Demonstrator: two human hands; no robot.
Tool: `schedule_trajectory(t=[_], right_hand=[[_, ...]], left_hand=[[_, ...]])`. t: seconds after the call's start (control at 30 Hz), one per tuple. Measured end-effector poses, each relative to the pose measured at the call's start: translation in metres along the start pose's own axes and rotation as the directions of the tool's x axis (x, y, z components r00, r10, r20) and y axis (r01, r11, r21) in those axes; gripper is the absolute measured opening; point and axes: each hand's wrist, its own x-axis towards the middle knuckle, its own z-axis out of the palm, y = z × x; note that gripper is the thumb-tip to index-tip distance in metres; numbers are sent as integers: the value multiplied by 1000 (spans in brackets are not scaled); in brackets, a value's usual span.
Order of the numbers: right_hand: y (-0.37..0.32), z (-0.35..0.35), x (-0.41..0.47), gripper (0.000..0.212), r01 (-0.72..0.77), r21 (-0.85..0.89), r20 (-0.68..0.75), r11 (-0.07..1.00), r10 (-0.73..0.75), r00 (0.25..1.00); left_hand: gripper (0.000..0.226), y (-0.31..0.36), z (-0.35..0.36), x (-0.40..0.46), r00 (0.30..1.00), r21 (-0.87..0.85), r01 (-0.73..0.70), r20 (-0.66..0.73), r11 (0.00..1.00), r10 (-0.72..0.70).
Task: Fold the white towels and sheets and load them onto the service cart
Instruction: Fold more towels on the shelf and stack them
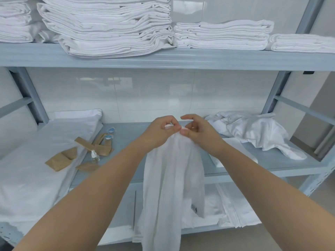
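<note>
A white towel (172,187) hangs straight down in front of the grey shelving, its top edge bunched between my two hands. My left hand (159,132) pinches that top edge with curled fingers. My right hand (197,132) pinches the same edge right beside it, thumb and fingers closed on the cloth, the two hands almost touching. A small label shows low on the towel's right edge. A crumpled white sheet (253,131) lies on the middle shelf (272,162) to the right of my hands.
Folded white linen stacks (108,28) fill the top shelf. On the middle shelf's left lie a pillow (45,151), brown paper packets (61,159) and small bottles (95,156). More folded white linen (233,207) rests on the bottom shelf. Grey uprights frame both sides.
</note>
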Motion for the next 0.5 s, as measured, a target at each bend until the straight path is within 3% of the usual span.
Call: schedule_trajectory(t=[0.23,0.4,0.5], right_hand=[[46,-23,-36,12,-166,-184,18,969,172,985],[70,-39,-51,29,-298,-320,-57,899,296,953],[79,-49,-57,25,-380,-297,-98,876,368,924]], left_hand=[[18,8,-12,9,979,-3,-2,-204,1000,1],[17,4,-20,20,939,-31,60,-338,998,-67],[17,2,-24,27,909,-35,62,-412,997,-71]])
